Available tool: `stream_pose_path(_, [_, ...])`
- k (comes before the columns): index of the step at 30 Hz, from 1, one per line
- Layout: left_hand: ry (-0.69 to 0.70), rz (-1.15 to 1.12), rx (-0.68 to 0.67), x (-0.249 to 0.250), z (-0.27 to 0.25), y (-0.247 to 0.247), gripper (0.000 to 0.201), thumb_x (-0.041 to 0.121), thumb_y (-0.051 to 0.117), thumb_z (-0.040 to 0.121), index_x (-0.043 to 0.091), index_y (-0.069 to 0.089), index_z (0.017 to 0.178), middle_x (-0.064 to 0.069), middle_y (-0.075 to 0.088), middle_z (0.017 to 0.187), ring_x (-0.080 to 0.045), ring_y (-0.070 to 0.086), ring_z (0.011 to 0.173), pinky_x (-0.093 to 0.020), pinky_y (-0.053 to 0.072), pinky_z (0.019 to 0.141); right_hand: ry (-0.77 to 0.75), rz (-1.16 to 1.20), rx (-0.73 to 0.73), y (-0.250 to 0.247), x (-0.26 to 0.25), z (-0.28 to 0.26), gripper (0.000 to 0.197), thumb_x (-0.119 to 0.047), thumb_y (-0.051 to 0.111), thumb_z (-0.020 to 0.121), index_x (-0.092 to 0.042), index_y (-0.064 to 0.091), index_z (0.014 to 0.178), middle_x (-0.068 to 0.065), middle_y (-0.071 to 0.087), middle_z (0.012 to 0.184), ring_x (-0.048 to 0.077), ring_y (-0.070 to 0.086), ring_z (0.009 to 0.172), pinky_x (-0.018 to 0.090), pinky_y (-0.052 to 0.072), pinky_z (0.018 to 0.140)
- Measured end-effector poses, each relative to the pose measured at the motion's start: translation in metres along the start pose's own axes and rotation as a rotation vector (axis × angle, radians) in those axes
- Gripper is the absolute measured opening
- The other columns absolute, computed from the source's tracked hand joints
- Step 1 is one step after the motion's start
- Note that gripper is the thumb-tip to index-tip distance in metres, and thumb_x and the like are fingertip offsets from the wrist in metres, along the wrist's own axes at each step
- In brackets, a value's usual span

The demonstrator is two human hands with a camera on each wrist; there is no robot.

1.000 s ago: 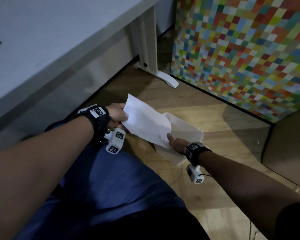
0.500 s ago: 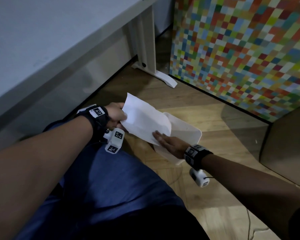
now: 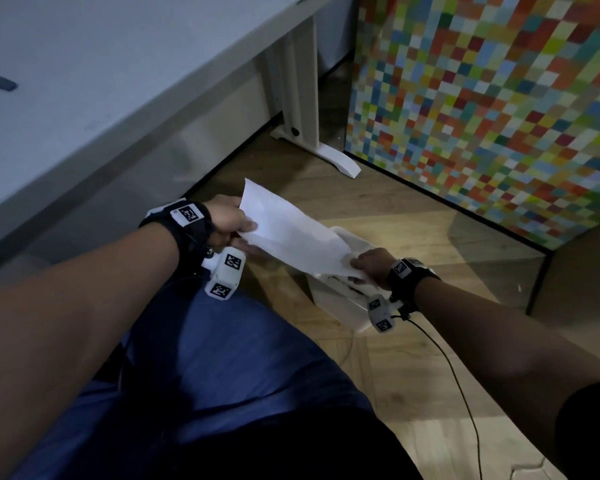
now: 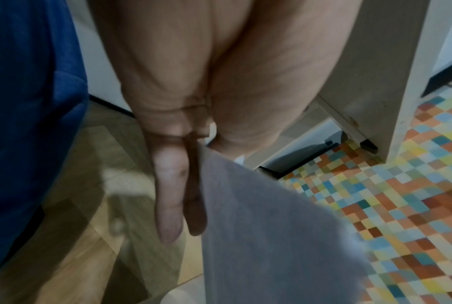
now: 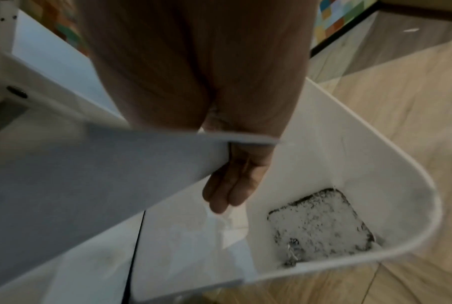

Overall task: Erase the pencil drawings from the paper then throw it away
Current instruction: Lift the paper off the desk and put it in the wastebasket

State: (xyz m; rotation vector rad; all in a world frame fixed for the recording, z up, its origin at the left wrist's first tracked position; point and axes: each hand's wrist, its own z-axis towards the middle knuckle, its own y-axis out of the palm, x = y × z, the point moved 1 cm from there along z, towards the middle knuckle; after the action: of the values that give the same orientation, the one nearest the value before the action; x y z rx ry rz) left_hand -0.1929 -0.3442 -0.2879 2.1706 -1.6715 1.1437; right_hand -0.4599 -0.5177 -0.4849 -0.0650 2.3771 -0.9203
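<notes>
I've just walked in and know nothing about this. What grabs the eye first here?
A white sheet of paper held at both ends, by the left hand and the right hand, over a white bin on the wooden floor. Behind it, to the right, stands a wall of small multicoloured squares.

I see a wood floor [image 3: 413,358] under me. A big white desk [image 3: 84,81] is on my left, and its white leg [image 3: 298,98] stands on the floor. On my right is a wall of little colored squares [image 3: 499,98]. A plain brown panel [image 3: 586,289] stands at the far right. The room is dim.
</notes>
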Motion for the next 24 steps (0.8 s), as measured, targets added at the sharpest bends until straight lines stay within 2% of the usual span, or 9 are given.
stream_pose_path(3, [0.008, 0.225, 0.113, 0.001, 0.000, -0.003, 0.046, 0.002, 0.090, 0.082, 0.002, 0.072, 0.125, -0.015, 0.077, 0.113, -0.034, 0.077, 0.097, -0.047, 0.066, 0.083, 0.183, 0.286, 0.030, 0.007, 0.004, 0.006, 0.014, -0.026, 0.067, 0.098, -0.014, 0.071, 0.103, 0.008, 0.069, 0.098, 0.023, 0.065, 0.090, 0.041, 0.057, 0.094])
stream_pose_path(5, [0.005, 0.334, 0.193, 0.003, -0.001, -0.003, 0.054, 0.008, 0.100, 0.069, 0.002, 0.075, 0.116, -0.012, 0.079, 0.107, -0.031, 0.077, 0.094, -0.047, 0.064, 0.090, 0.185, 0.284, 0.056, 0.006, 0.006, 0.008, 0.027, -0.034, 0.066, 0.097, -0.014, 0.065, 0.079, 0.007, 0.067, 0.085, 0.024, 0.063, 0.083, 0.040, 0.057, 0.088])
stream_pose_path(8, [-0.006, 0.466, 0.273, 0.005, -0.005, -0.002, 0.055, 0.020, 0.104, 0.062, 0.008, 0.075, 0.107, -0.009, 0.077, 0.099, -0.028, 0.076, 0.082, -0.044, 0.066, 0.078, 0.198, 0.294, 0.085, 0.002, 0.012, 0.003, 0.037, -0.038, 0.066, 0.093, -0.014, 0.058, 0.066, 0.008, 0.063, 0.074, 0.025, 0.059, 0.074, 0.038, 0.052, 0.073])
stream_pose_path(11, [-0.010, 0.560, 0.311, 0.007, -0.011, -0.003, 0.057, 0.030, 0.104, 0.058, 0.013, 0.074, 0.104, -0.009, 0.079, 0.097, -0.029, 0.078, 0.076, -0.048, 0.067, 0.078, 0.207, 0.461, 0.102, 0.003, 0.017, 0.003, 0.029, -0.026, 0.073, 0.087, -0.011, 0.059, 0.066, 0.011, 0.064, 0.077, 0.027, 0.059, 0.075, 0.038, 0.050, 0.070])
stream_pose_path(13, [-0.008, 0.594, 0.310, 0.010, -0.015, -0.002, 0.056, 0.032, 0.102, 0.059, 0.015, 0.072, 0.103, -0.008, 0.078, 0.098, -0.029, 0.077, 0.077, -0.047, 0.067, 0.079, 0.211, 0.572, 0.092, 0.002, 0.015, -0.002, 0.023, -0.017, 0.074, 0.087, -0.006, 0.062, 0.071, 0.014, 0.065, 0.082, 0.029, 0.060, 0.081, 0.043, 0.058, 0.081])
stream_pose_path(15, [0.021, 0.613, 0.289, 0.016, -0.019, -0.001, 0.074, 0.040, 0.099, 0.046, 0.015, 0.072, 0.111, -0.007, 0.078, 0.101, -0.030, 0.078, 0.082, -0.047, 0.067, 0.081, 0.220, 0.662, 0.100, -0.001, 0.015, -0.008, 0.019, -0.008, 0.076, 0.086, 0.004, 0.066, 0.076, 0.017, 0.067, 0.086, 0.032, 0.061, 0.084, 0.050, 0.059, 0.087])
stream_pose_path(17, [0.064, 0.608, 0.279, 0.025, -0.027, -0.001, 0.086, 0.041, 0.097, 0.039, 0.014, 0.071, 0.116, -0.008, 0.078, 0.108, -0.032, 0.077, 0.089, -0.047, 0.066, 0.084, 0.228, 0.714, 0.097, -0.009, 0.014, -0.017, 0.030, -0.006, 0.079, 0.084, 0.020, 0.070, 0.095, 0.028, 0.073, 0.097, 0.035, 0.066, 0.089, 0.049, 0.059, 0.091])
stream_pose_path(19, [0.136, 0.595, 0.287, 0.043, -0.054, -0.002, 0.084, 0.036, 0.101, 0.047, 0.011, 0.070, 0.121, -0.010, 0.076, 0.114, -0.033, 0.076, 0.096, -0.047, 0.066, 0.086, 0.179, 0.753, 0.088, -0.025, 0.004, -0.030, 0.041, -0.010, 0.080, 0.088, 0.021, 0.067, 0.110, 0.032, 0.071, 0.116, 0.039, 0.070, 0.102, 0.059, 0.055, 0.099])
stream_pose_path(24, [0.333, 0.520, 0.389, 0.094, -0.131, -0.039, 0.063, 0.029, 0.101, 0.066, 0.011, 0.073, 0.120, -0.006, 0.078, 0.110, -0.028, 0.075, 0.097, -0.044, 0.065, 0.087, -0.070, 0.754, 0.025, -0.107, -0.057, -0.099, 0.016, -0.011, 0.065, 0.102, 0.005, 0.068, 0.104, 0.018, 0.071, 0.109, 0.029, 0.066, 0.096, 0.038, 0.056, 0.088])
